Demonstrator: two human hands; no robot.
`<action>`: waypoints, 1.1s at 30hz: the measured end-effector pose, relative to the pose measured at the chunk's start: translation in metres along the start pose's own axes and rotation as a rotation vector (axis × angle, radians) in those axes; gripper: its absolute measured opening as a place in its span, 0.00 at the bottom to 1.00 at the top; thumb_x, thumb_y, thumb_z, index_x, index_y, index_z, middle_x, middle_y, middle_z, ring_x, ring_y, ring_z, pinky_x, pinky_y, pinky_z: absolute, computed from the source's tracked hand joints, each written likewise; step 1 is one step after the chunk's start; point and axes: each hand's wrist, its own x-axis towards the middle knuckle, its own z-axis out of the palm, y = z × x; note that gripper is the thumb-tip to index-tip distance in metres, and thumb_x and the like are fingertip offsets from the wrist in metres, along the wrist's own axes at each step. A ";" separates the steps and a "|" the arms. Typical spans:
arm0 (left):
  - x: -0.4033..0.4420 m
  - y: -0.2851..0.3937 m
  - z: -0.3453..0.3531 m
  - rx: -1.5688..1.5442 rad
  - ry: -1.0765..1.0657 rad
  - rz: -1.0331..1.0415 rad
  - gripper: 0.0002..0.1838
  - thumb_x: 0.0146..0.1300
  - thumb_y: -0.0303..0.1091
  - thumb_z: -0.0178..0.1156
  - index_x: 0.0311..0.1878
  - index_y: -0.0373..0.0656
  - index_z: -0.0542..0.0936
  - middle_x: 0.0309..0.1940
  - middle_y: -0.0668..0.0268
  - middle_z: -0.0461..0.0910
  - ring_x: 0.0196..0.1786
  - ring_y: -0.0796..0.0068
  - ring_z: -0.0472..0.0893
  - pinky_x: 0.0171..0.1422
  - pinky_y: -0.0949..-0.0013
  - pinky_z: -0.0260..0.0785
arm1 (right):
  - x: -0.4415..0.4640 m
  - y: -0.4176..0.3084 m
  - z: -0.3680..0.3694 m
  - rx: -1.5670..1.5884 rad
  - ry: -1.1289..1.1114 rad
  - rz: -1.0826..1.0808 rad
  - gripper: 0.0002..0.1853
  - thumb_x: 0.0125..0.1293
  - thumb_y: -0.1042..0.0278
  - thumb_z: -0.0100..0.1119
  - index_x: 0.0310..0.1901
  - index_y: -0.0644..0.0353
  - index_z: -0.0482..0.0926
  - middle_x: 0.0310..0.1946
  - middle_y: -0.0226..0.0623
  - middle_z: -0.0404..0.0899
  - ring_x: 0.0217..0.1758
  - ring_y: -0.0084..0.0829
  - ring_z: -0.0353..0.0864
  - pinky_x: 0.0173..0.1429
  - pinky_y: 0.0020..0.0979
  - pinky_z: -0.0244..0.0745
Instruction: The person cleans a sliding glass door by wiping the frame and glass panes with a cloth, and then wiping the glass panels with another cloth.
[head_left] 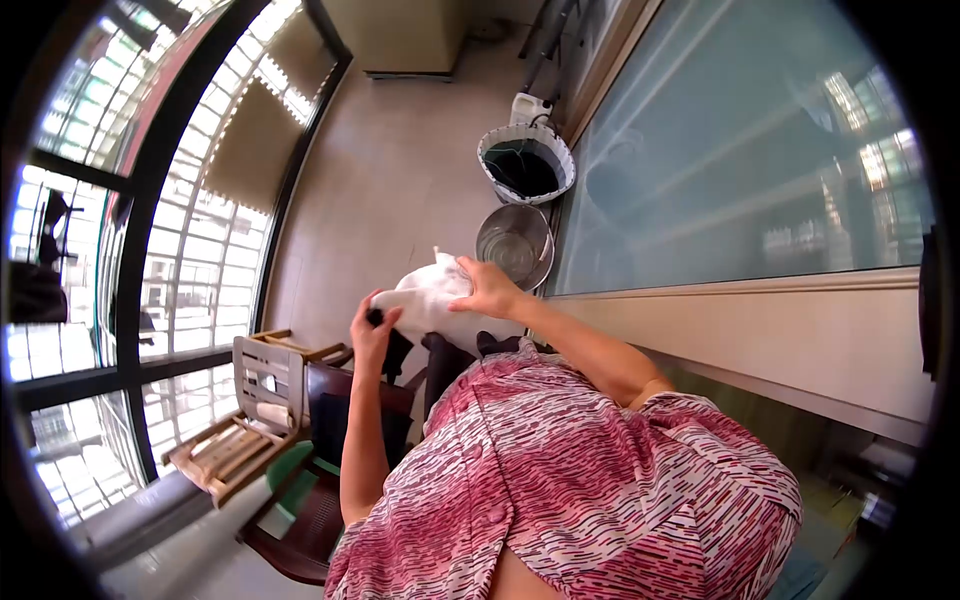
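Observation:
A crumpled white cloth [430, 295] hangs in front of my body, in the middle of the head view. It may be a bag; I cannot tell. My right hand [490, 291] grips its right upper edge, with thumb and fingers bent over the fabric. At the cloth's left side is my left hand [370, 335], fingers curled around a small dark round thing [375, 317] whose kind I cannot make out. Whether the left fingers also touch the cloth is unclear. Below the cloth, dark legs or shoes are partly hidden.
Ahead to the right, a metal bucket [517, 250] stands by a white-rimmed bin [562, 145] with a dark lining. A white jug [528, 108] is behind them. Chairs [270, 375] are at left, beside barred windows [190, 220]. A glass partition [720, 160] runs along the right.

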 end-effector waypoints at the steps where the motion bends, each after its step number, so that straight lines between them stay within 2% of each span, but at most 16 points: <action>1: 0.008 0.004 0.012 -0.004 -0.082 0.046 0.31 0.49 0.30 0.71 0.58 0.41 0.72 0.38 0.63 0.79 0.40 0.75 0.76 0.48 0.72 0.70 | -0.005 0.008 0.003 0.003 -0.082 0.043 0.18 0.50 0.65 0.65 0.39 0.66 0.73 0.29 0.51 0.78 0.32 0.45 0.79 0.38 0.36 0.72; 3: 0.028 0.017 0.036 0.089 -0.295 0.130 0.36 0.45 0.29 0.73 0.61 0.46 0.71 0.39 0.63 0.79 0.41 0.77 0.76 0.49 0.71 0.70 | -0.004 0.029 0.015 0.013 -0.149 0.090 0.17 0.49 0.68 0.64 0.40 0.66 0.74 0.30 0.51 0.78 0.33 0.44 0.79 0.39 0.35 0.72; 4: 0.034 0.008 0.051 0.069 -0.381 0.306 0.38 0.45 0.29 0.73 0.62 0.47 0.70 0.39 0.63 0.80 0.39 0.77 0.76 0.48 0.70 0.71 | -0.010 0.036 0.026 0.095 -0.097 0.027 0.16 0.49 0.69 0.61 0.40 0.66 0.74 0.30 0.49 0.79 0.33 0.41 0.79 0.38 0.34 0.72; 6: 0.046 -0.005 0.070 0.147 -0.566 0.358 0.32 0.46 0.30 0.72 0.58 0.45 0.73 0.38 0.62 0.80 0.38 0.77 0.76 0.46 0.69 0.71 | -0.018 0.050 0.044 0.184 -0.022 -0.040 0.14 0.50 0.71 0.59 0.39 0.67 0.75 0.30 0.47 0.79 0.32 0.38 0.79 0.37 0.33 0.72; 7: 0.055 -0.019 0.076 0.165 -0.585 0.367 0.32 0.46 0.30 0.72 0.58 0.45 0.73 0.38 0.62 0.80 0.38 0.77 0.76 0.46 0.69 0.71 | -0.022 0.057 0.048 0.287 -0.002 0.050 0.13 0.51 0.71 0.59 0.39 0.67 0.75 0.29 0.44 0.79 0.32 0.33 0.79 0.37 0.32 0.72; 9: 0.077 -0.046 0.086 0.192 -0.808 0.159 0.24 0.46 0.29 0.72 0.49 0.41 0.77 0.37 0.62 0.80 0.38 0.77 0.77 0.45 0.69 0.70 | -0.029 0.083 0.061 0.464 0.023 0.189 0.12 0.54 0.71 0.57 0.39 0.67 0.77 0.30 0.37 0.78 0.34 0.24 0.77 0.39 0.28 0.72; 10: 0.118 0.021 0.106 0.169 -0.800 0.131 0.24 0.46 0.29 0.72 0.49 0.41 0.77 0.37 0.62 0.80 0.38 0.77 0.77 0.45 0.69 0.70 | 0.017 0.065 -0.001 0.460 -0.003 0.213 0.12 0.54 0.71 0.57 0.39 0.67 0.77 0.30 0.37 0.78 0.34 0.24 0.77 0.39 0.28 0.72; 12: 0.142 0.035 0.126 0.202 -0.826 -0.011 0.19 0.47 0.25 0.69 0.45 0.36 0.77 0.36 0.67 0.79 0.40 0.78 0.76 0.48 0.71 0.70 | 0.024 0.083 -0.010 0.449 0.192 0.205 0.13 0.54 0.71 0.57 0.41 0.67 0.77 0.32 0.37 0.79 0.35 0.24 0.78 0.41 0.26 0.72; 13: 0.157 0.028 0.136 0.198 -0.828 0.175 0.19 0.46 0.24 0.68 0.44 0.34 0.78 0.35 0.68 0.79 0.37 0.78 0.77 0.44 0.72 0.71 | 0.028 0.075 -0.024 0.419 0.220 0.268 0.13 0.56 0.71 0.56 0.42 0.66 0.77 0.33 0.36 0.80 0.35 0.24 0.78 0.41 0.26 0.73; 17: 0.221 0.032 0.165 0.189 -0.840 0.235 0.18 0.47 0.24 0.68 0.43 0.34 0.78 0.34 0.68 0.78 0.36 0.78 0.77 0.42 0.73 0.72 | 0.061 0.129 -0.025 0.614 0.553 0.388 0.11 0.61 0.68 0.55 0.42 0.66 0.77 0.35 0.35 0.80 0.40 0.23 0.78 0.45 0.26 0.73; 20: 0.235 0.041 0.190 0.093 -0.884 0.039 0.17 0.49 0.27 0.68 0.44 0.35 0.79 0.34 0.68 0.79 0.36 0.78 0.78 0.41 0.73 0.72 | 0.057 0.150 -0.038 0.551 0.751 0.626 0.12 0.62 0.67 0.56 0.43 0.65 0.77 0.36 0.35 0.80 0.40 0.23 0.78 0.43 0.25 0.73; 22: 0.245 0.055 0.202 0.045 -0.961 -0.206 0.15 0.53 0.31 0.68 0.42 0.35 0.80 0.31 0.68 0.80 0.32 0.78 0.78 0.38 0.73 0.72 | 0.059 0.165 -0.048 0.609 0.790 0.701 0.12 0.63 0.64 0.56 0.44 0.63 0.76 0.37 0.34 0.79 0.39 0.24 0.78 0.40 0.26 0.74; 24: 0.269 0.020 0.207 0.134 -0.959 -0.193 0.15 0.54 0.34 0.68 0.41 0.34 0.80 0.29 0.67 0.80 0.30 0.78 0.78 0.37 0.72 0.72 | 0.067 0.204 -0.040 0.968 0.853 0.804 0.13 0.64 0.62 0.55 0.45 0.60 0.75 0.37 0.34 0.78 0.39 0.26 0.78 0.39 0.27 0.74; 26: 0.275 0.013 0.215 0.186 -0.904 -0.271 0.23 0.52 0.46 0.70 0.38 0.32 0.80 0.26 0.66 0.79 0.26 0.77 0.77 0.31 0.72 0.71 | 0.063 0.250 -0.045 0.993 0.844 0.809 0.15 0.65 0.60 0.54 0.49 0.59 0.71 0.42 0.36 0.77 0.43 0.29 0.78 0.44 0.33 0.75; 28: 0.283 0.030 0.219 0.141 -0.826 -0.331 0.24 0.53 0.49 0.68 0.36 0.32 0.80 0.25 0.66 0.79 0.26 0.77 0.77 0.31 0.72 0.71 | 0.070 0.276 -0.043 1.131 0.909 0.937 0.17 0.65 0.59 0.54 0.50 0.59 0.70 0.43 0.39 0.77 0.44 0.32 0.78 0.43 0.35 0.76; 33: 0.368 -0.019 0.248 0.110 -0.674 -0.415 0.29 0.53 0.55 0.66 0.37 0.32 0.79 0.27 0.66 0.78 0.28 0.77 0.77 0.32 0.72 0.70 | 0.121 0.356 -0.046 1.243 0.951 0.998 0.18 0.65 0.59 0.53 0.52 0.59 0.67 0.45 0.43 0.76 0.44 0.36 0.79 0.43 0.38 0.77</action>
